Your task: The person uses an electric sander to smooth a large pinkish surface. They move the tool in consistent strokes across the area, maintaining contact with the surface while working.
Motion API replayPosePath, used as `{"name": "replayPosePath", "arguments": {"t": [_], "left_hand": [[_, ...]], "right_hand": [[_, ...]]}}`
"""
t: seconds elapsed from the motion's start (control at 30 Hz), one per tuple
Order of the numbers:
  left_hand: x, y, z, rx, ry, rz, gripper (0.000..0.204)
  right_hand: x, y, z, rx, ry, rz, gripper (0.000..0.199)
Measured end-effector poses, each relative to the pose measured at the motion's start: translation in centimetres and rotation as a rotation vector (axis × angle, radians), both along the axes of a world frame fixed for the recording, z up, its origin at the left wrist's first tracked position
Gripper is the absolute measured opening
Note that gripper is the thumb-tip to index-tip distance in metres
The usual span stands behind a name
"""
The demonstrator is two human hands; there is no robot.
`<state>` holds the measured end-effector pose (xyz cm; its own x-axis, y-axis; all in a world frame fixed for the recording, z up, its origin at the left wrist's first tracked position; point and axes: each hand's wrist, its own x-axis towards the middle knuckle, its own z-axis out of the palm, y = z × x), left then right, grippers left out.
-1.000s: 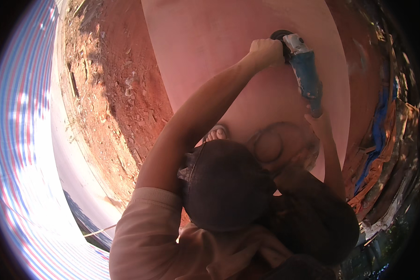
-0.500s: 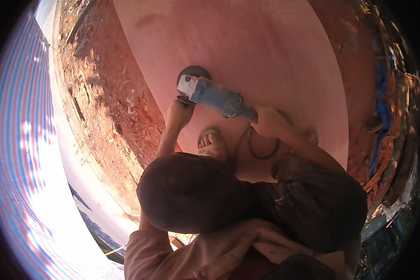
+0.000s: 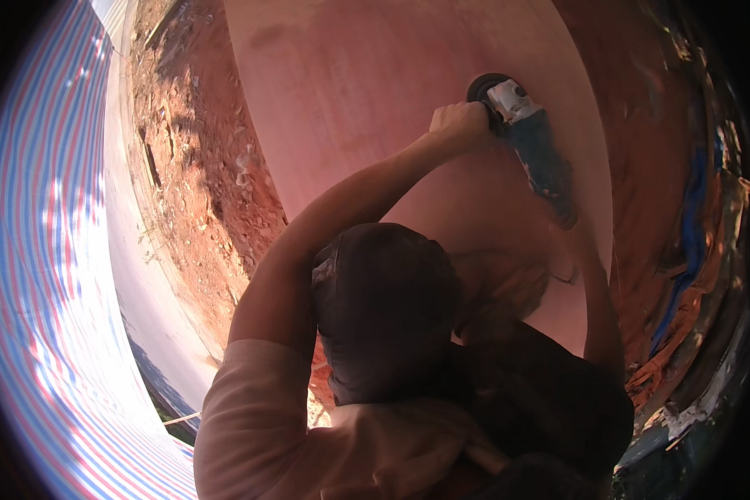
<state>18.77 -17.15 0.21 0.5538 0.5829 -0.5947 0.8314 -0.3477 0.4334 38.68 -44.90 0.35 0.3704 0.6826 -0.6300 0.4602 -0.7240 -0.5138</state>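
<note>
Grinder (image 3: 529, 137), gripped by left hand (image 3: 458, 125), moved right; right hand's grip unclear.

Red ground, a striped tarp and a heap of cloth at the edges.

Loose red-brown earth (image 3: 200, 158) with stones and clods runs along the left. Beyond it lies a pale strip of pavement (image 3: 137, 275), and past that a tarp (image 3: 37, 275) striped in blue, white and red fills the left rim. On the far right, crumpled blue and orange sheeting (image 3: 683, 275) lies in a dark, blurred heap whose details cannot be made out.
</note>
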Motion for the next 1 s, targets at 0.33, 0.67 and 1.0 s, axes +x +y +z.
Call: {"name": "replayPosePath", "arguments": {"t": [0.33, 0.67, 1.0], "left_hand": [[9.8, -2.1, -0.3, -0.057, -0.130, -0.203, 0.037], [-9.8, 1.0, 1.1, -0.006, 0.085, 0.334, 0.042], [-20.1, -2.0, 4.2, -0.146, 0.311, 0.791, 0.041]], "right_hand": [[7.6, -4.9, -0.3, -0.194, -0.004, -0.245, 0.069], [-1.2, 7.7, -2.2, -0.015, -0.049, 0.357, 0.067], [-10.3, 13.5, 1.8, 0.347, -0.016, 0.584, 0.041]]}}
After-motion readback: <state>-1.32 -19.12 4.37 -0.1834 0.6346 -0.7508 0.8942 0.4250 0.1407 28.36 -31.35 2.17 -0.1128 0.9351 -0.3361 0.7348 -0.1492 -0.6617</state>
